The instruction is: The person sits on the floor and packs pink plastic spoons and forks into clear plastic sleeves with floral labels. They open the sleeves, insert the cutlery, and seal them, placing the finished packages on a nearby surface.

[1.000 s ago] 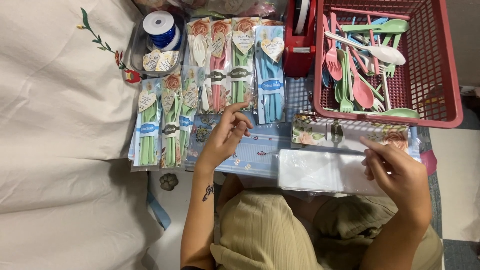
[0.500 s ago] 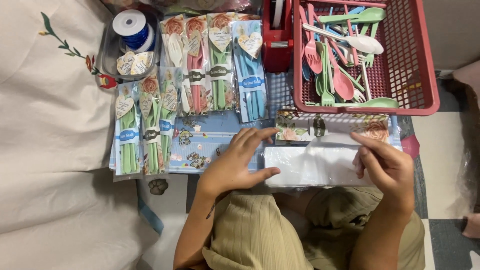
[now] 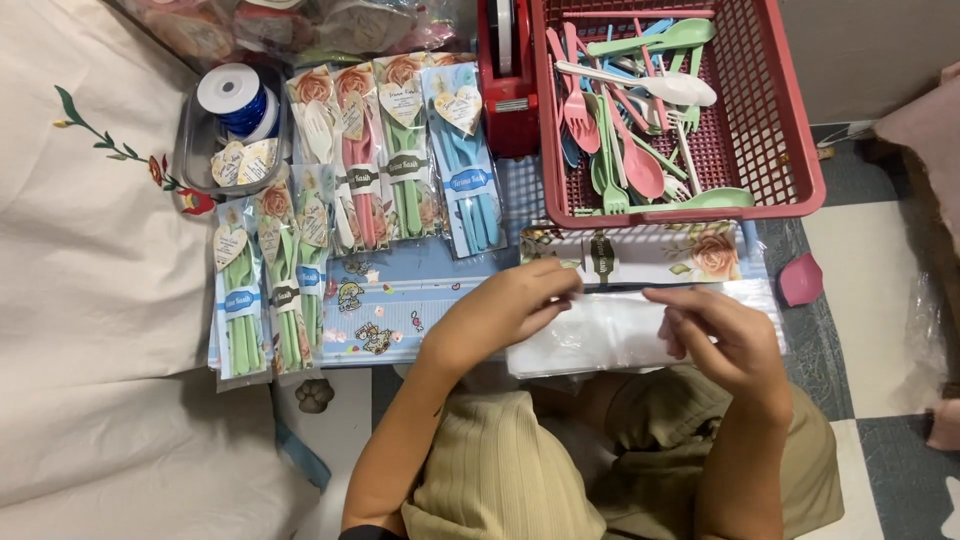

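My left hand [image 3: 505, 310] rests on the left end of a stack of clear plastic bags [image 3: 610, 330] that lies across my lap, fingers pinching the top sheet. My right hand [image 3: 725, 330] pinches the same stack near its right end. Just beyond the bags lies a strip of floral header cards [image 3: 680, 250]. To the left, packed cutlery sets in pink, green and blue sleeves [image 3: 400, 150] lie in rows, with more green sets [image 3: 270, 280] nearer me.
A red basket [image 3: 790, 120] at upper right holds loose pastel plastic spoons and forks [image 3: 630, 120]. A red tape dispenser [image 3: 510, 90] stands beside it. A clear box with blue ribbon spool [image 3: 235, 105] sits upper left. A white embroidered cloth [image 3: 90, 300] covers the left.
My left hand left the packed sets and came right onto the bag stack. My right hand shifted left onto the stack. The view dropped slightly toward my lap.
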